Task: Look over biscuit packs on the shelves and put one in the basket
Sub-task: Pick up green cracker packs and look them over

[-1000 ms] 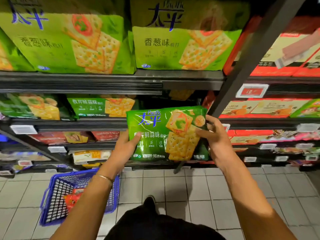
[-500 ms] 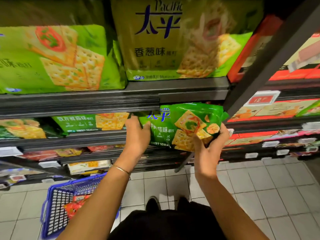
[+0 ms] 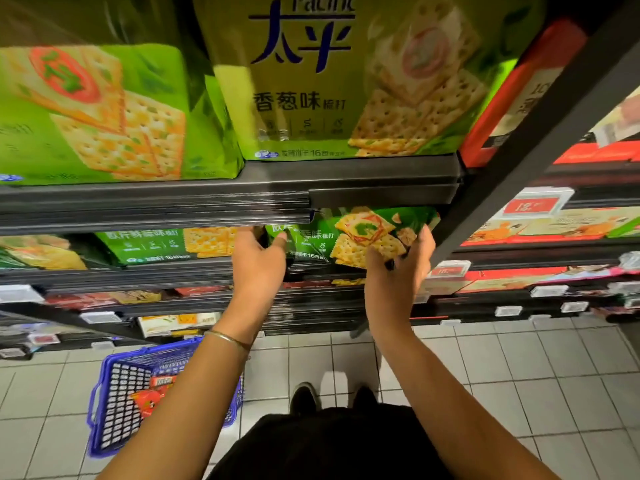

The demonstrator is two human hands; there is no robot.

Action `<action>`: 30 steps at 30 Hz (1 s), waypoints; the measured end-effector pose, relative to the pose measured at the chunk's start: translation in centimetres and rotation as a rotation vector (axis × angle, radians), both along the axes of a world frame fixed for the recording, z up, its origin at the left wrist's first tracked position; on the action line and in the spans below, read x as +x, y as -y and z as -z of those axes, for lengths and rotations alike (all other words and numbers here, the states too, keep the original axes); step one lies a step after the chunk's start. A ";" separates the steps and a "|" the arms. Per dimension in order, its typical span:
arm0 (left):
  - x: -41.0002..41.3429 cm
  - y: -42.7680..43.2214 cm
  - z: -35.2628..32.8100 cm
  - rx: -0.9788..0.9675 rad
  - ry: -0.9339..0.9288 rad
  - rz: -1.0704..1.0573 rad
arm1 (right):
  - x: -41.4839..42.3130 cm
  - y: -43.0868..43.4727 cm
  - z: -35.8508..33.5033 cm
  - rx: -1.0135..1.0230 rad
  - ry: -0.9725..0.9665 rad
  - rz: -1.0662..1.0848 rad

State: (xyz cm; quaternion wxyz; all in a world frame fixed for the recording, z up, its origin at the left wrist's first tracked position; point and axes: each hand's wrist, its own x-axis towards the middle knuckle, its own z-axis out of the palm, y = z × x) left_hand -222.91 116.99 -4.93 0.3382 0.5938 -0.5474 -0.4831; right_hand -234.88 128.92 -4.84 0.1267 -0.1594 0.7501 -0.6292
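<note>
Carefully now: we are holding the green biscuit pack (image 3: 360,233) at the front edge of the second shelf (image 3: 138,277).
Seen from the head camera, our left hand (image 3: 258,265) is pinching its left end and our right hand (image 3: 394,278) is curling round its lower right corner, just under the upper shelf lip (image 3: 381,199). Tilting it risks snagging the film there or cracking biscuits, and the basket (image 3: 114,403) is waiting well apart on the floor.
</note>
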 end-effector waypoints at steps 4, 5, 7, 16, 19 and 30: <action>0.1 -0.2 -0.1 0.017 -0.045 -0.020 | -2.1 1.5 -0.4 -0.019 0.090 -0.093; 0.2 -0.4 -0.1 0.013 -0.060 -0.015 | -2.7 1.9 -0.4 -0.031 0.071 -0.115; 0.2 -0.9 -0.1 -0.001 -0.100 -0.005 | -3.9 2.4 -0.3 -0.043 0.044 -0.130; -0.4 -1.0 -0.5 -0.014 -0.082 0.037 | -5.1 2.3 0.7 -0.001 0.019 -0.159; -0.4 -0.8 -1.2 0.057 -0.167 -0.056 | -4.7 2.6 0.1 -0.017 0.072 -0.127; -2.4 -2.3 -0.8 0.061 -0.329 -0.180 | -4.0 -2.5 1.2 0.160 -0.018 -0.274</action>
